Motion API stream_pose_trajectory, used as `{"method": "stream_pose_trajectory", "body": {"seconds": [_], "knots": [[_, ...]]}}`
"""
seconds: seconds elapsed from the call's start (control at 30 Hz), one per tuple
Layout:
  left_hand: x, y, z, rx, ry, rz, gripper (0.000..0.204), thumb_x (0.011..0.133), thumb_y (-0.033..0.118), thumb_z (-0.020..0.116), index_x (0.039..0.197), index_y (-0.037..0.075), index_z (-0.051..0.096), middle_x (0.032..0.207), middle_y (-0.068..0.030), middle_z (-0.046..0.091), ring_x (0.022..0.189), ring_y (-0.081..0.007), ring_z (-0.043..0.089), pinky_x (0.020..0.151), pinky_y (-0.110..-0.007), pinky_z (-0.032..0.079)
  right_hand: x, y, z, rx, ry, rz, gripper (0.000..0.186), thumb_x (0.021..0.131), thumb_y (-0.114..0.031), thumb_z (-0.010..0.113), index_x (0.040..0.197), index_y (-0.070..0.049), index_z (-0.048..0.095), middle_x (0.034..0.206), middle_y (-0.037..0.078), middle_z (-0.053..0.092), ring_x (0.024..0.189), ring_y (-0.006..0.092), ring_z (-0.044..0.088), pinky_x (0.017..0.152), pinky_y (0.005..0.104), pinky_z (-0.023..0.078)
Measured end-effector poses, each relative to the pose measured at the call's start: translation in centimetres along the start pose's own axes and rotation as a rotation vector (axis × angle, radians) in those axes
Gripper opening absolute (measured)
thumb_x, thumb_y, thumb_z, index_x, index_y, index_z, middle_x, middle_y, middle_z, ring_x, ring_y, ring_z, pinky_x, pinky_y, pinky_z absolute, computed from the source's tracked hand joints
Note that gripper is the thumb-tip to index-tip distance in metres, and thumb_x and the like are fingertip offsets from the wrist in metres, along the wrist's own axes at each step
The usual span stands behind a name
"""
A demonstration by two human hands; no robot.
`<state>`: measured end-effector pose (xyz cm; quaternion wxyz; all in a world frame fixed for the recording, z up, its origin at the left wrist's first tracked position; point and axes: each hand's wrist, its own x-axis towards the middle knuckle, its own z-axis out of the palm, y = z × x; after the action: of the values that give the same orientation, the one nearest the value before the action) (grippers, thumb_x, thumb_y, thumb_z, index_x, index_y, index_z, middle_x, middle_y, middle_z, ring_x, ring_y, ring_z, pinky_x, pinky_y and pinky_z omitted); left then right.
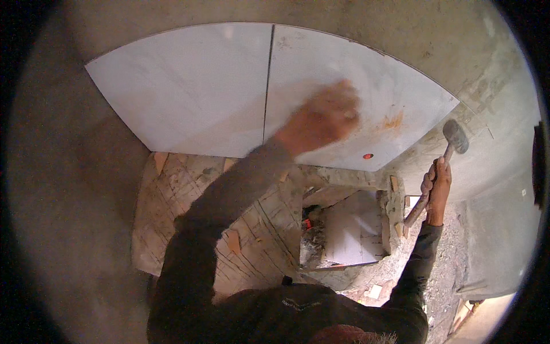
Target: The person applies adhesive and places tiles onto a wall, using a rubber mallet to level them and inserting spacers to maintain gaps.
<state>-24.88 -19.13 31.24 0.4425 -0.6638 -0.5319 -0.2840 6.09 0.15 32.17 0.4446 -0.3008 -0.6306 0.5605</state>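
Note:
My left hand (321, 117), blurred, is raised over the right one of two large white tiles (298, 63); whether it touches the surface I cannot tell, and its fingers are smeared. A dark joint separates it from the left tile (177, 86). The right tile has orange-brown smudges and a small round red spot (368, 156) near its lower edge. At the right, my right hand (438, 189) grips the handle of a mallet (455, 136), its dark head upward.
Below the tiles lies a scored cement surface (260, 229) with small tan pieces (234, 241). A square opening (349, 229) holds a pale panel and something red. Grey plastered walls (74, 183) surround this, with a rubble-strewn floor (444, 246) at lower right.

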Motion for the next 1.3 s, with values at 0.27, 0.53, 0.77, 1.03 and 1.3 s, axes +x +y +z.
{"method": "stream_pose_trajectory", "body": {"seconds": [0.27,0.53,0.77,1.03,1.3], "knots": [[12.5,5.5,14.1,0.079,-0.044,0.24,0.015,0.084,0.016,0.06,0.091,0.008,0.071,0.112,-0.0084,0.068,0.121,-0.0249,0.057,0.112,-0.04,0.039,5.0,8.7,-5.3,0.442,-0.036,0.206,0.028,0.103,-0.034,0.053,0.112,-0.008,0.056,0.069,-0.006,0.042,0.045,0.0043,0.033,0.037,0.0203,0.027],[18.8,7.6,20.2,0.116,-0.109,0.523,0.016,0.086,0.018,0.057,0.084,0.012,0.072,0.112,-0.0042,0.069,0.123,-0.0207,0.056,0.117,-0.04,0.032,6.0,8.2,-5.0,0.337,-0.101,0.257,0.034,0.101,-0.041,0.053,0.115,-0.009,0.057,0.07,-0.004,0.043,0.046,0.0064,0.038,0.038,0.0235,0.028],[22.0,8.5,24.5,0.068,-0.087,0.512,0.013,0.069,0.019,0.065,0.067,0.008,0.071,0.077,-0.0078,0.07,0.094,-0.0267,0.069,0.09,-0.039,0.056,6.5,13.2,-7.0,0.379,-0.095,0.326,0.041,0.101,-0.042,0.052,0.121,-0.007,0.057,0.069,-0.006,0.041,0.05,0.0057,0.037,0.043,0.0221,0.031],[22.0,8.3,24.4,0.184,-0.297,0.582,0.016,0.076,0.016,0.068,0.087,0.021,0.079,0.105,0.0059,0.072,0.124,-0.026,0.056,0.094,-0.037,0.054,6.8,12.7,-5.8,0.233,-0.018,0.217,0.032,0.103,-0.039,0.052,0.11,-0.008,0.053,0.066,-0.006,0.038,0.045,0.0055,0.033,0.038,0.0222,0.025],[22.7,8.3,23.9,0.12,-0.247,0.531,0.012,0.071,0.015,0.07,0.08,0.015,0.078,0.095,0.0001,0.071,0.107,-0.025,0.061,0.074,-0.04,0.058,5.9,12.3,-3.1,0.313,0.057,0.182,0.038,0.103,-0.04,0.052,0.119,-0.005,0.051,0.066,-0.005,0.04,0.047,0.0038,0.035,0.04,0.0207,0.029]]}}
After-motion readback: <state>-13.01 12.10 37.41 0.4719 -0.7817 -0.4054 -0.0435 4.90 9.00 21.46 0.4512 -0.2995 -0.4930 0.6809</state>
